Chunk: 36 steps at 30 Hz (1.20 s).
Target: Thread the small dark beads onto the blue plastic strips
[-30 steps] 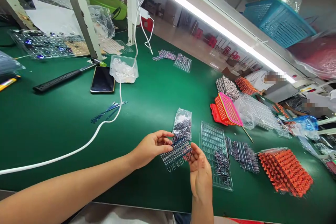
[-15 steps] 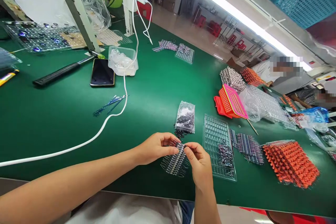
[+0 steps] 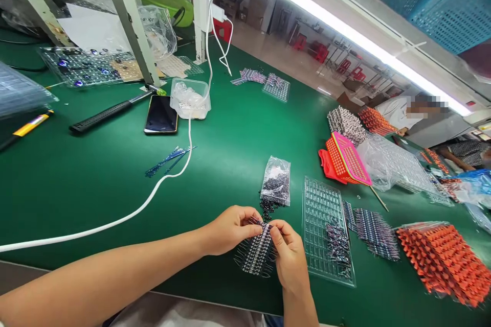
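Both hands grip a beaded panel (image 3: pixel 258 254), rows of dark and pale beads with thin wire-like ends sticking out at its sides. My left hand (image 3: pixel 241 226) pinches its upper left edge between thumb and fingers. At the upper right corner, the thumb and fingers of my right hand (image 3: pixel 286 242) are closed on it too. Just beyond the fingertips lie loose black beads (image 3: pixel 268 208), spilled by a clear bag of black beads (image 3: pixel 276 180). Right of my right hand is a clear compartment tray (image 3: pixel 322 225) with a heap of small dark wired pieces (image 3: pixel 338 248).
Similar beaded panels (image 3: pixel 376 232) and a stack of orange pieces (image 3: pixel 445 260) lie right. Behind them stands a pink-orange basket (image 3: pixel 347 158). A white cable (image 3: pixel 153 191) crosses the left side, near a phone (image 3: pixel 161 114), hammer (image 3: pixel 102 116) and plastic tub (image 3: pixel 191 98). People sit far right.
The view has shifted, so the bench and its things appear lower and further right. Both hands keep hold of the beaded panel, with little visible change in grip.
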Available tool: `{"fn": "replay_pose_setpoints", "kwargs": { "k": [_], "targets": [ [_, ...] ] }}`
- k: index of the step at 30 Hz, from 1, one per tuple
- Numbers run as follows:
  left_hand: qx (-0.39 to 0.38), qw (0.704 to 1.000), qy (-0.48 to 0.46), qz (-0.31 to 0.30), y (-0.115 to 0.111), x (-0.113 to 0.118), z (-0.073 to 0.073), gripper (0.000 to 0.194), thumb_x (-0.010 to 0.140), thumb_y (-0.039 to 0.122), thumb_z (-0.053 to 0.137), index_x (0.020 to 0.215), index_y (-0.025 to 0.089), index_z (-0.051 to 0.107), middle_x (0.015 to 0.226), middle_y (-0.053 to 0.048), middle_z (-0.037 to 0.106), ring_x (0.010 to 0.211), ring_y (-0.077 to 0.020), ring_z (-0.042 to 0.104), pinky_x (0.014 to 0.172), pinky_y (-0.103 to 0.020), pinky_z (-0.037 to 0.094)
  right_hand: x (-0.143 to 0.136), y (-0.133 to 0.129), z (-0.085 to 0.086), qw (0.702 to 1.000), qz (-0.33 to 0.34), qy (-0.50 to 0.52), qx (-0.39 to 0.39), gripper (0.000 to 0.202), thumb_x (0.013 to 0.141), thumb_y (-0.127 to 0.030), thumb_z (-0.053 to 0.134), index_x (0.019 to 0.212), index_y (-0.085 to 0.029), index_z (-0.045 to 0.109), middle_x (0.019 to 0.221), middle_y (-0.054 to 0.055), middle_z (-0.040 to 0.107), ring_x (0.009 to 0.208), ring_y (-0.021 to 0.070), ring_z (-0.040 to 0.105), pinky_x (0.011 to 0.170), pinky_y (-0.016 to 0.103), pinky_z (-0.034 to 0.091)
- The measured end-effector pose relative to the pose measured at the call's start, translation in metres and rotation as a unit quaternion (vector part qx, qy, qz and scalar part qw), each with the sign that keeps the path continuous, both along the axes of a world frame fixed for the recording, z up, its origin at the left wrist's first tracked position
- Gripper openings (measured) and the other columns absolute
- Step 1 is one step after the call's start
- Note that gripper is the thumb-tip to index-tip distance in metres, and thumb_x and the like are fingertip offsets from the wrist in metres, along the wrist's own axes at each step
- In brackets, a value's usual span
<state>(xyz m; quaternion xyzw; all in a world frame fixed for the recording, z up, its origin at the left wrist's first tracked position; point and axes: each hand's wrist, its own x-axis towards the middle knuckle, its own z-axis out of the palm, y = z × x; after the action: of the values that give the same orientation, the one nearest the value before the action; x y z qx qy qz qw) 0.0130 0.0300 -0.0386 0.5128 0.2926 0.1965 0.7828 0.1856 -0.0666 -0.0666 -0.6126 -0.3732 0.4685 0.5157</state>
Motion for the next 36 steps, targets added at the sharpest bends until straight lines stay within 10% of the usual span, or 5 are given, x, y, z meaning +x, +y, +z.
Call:
{"fn": "replay_pose_setpoints", "kwargs": {
  "k": [16,26,36],
  "targets": [
    [-0.002,1.0,0.01,0.023,-0.002,0.003,-0.006,0.02,0.073,0.032,0.072,0.077,0.013,0.066,0.068,0.002,0.06,0.068,-0.0138,0.051,0.068,-0.027,0.038,-0.007,0.004,-0.002,0.994,-0.009,0.103,-0.018,0.029,0.081,-0.048,0.075,0.089,-0.02,0.072,0.076,0.0,0.062,0.071,0.0138,0.052,0.066,0.025,0.044],
    [-0.013,0.997,-0.003,0.079,0.009,-0.002,0.004,0.027,0.074,0.038,0.076,0.082,0.014,0.067,0.076,0.0,0.066,0.074,-0.015,0.057,0.072,-0.028,0.044,-0.006,0.003,0.001,0.997,0.016,0.076,0.005,0.041,0.082,-0.05,0.074,0.112,-0.022,0.07,0.11,0.007,0.072,0.099,0.0227,0.065,0.095,0.037,0.051],
    [-0.025,0.999,-0.017,-0.033,0.008,-0.002,-0.004,0.026,0.071,0.032,0.078,0.084,0.014,0.065,0.083,-0.002,0.069,0.081,-0.0173,0.061,0.08,-0.031,0.048,-0.008,0.005,-0.001,0.997,-0.052,0.051,0.012,0.035,0.08,-0.048,0.075,0.102,-0.021,0.073,0.095,0.005,0.073,0.09,0.0215,0.065,0.087,0.037,0.053]
  ]
}}
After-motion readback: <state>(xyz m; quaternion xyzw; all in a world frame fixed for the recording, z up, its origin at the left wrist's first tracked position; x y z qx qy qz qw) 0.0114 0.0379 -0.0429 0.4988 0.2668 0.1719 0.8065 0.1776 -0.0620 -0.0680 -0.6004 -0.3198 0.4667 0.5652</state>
